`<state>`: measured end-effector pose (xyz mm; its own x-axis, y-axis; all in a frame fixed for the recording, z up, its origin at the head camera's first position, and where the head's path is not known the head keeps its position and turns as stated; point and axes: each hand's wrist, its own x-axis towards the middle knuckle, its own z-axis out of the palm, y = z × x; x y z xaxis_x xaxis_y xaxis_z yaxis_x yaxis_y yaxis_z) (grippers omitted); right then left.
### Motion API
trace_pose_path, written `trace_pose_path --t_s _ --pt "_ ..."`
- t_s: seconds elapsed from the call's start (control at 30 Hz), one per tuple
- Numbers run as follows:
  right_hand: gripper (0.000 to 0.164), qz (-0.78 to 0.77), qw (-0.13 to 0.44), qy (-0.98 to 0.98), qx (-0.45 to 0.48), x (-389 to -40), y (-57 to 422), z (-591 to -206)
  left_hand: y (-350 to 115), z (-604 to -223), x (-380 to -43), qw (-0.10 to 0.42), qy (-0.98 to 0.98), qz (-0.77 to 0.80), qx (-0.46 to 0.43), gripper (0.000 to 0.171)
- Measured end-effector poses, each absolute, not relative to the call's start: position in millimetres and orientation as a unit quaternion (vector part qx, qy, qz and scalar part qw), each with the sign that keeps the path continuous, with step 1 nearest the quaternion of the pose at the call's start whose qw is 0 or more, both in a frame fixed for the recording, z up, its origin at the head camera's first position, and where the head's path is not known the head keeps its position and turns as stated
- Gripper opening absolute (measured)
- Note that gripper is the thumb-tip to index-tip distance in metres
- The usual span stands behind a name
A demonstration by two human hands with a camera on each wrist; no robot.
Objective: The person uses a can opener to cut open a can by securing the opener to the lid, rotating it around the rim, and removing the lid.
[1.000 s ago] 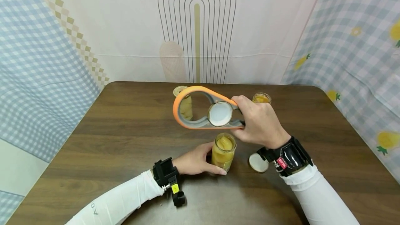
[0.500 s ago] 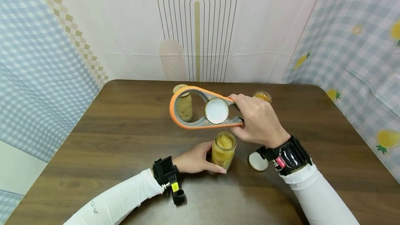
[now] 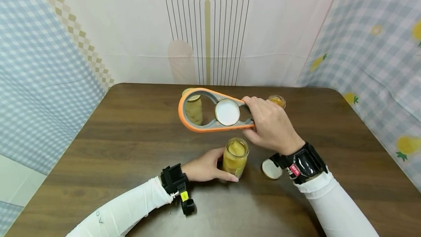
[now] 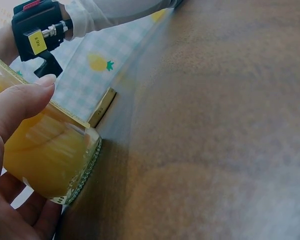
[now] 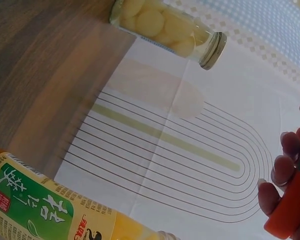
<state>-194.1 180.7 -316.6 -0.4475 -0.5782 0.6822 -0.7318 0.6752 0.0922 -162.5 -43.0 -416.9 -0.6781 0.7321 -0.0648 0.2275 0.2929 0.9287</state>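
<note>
My left hand (image 3: 204,165) is wrapped around a glass jar (image 3: 235,158) of yellow fruit, its mouth uncovered. In the left wrist view the thumb lies over the side of the jar (image 4: 45,155), near its label. My right hand (image 3: 273,123) grips the handles of an orange and grey jar opener (image 3: 181,111), held above and behind that jar. Clamped between its grey inner edges is a round lid (image 3: 227,112), white underside showing. The right wrist view catches only curled fingertips and part of the orange handle (image 5: 285,210).
Another lid (image 3: 272,169) lies white side up on the table (image 3: 131,138), right of the held jar. At the back left stands a lidded jar (image 5: 157,27) of pale round fruit, partly behind the opener. A jar with a green label (image 5: 45,205) stands back right, partly behind my right hand.
The jar opener, with the lid in it, has shifted slightly left and up, and the lid's underside faces the head camera more. My left hand and the jar have stayed in place.
</note>
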Motion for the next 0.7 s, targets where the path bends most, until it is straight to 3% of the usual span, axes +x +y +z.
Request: trace_pose_path --t_s 0.53,0.7 --pt "0.06 0.087 0.346 -0.851 0.386 -191.9 181.0 -318.7 -42.6 -417.4 -161.6 0.244 0.764 0.504 0.32 0.06" --pt "0.053 0.079 0.337 -0.854 0.389 -190.9 180.6 -318.2 -42.2 -417.8 -161.3 0.241 0.76 0.512 0.32 0.06"
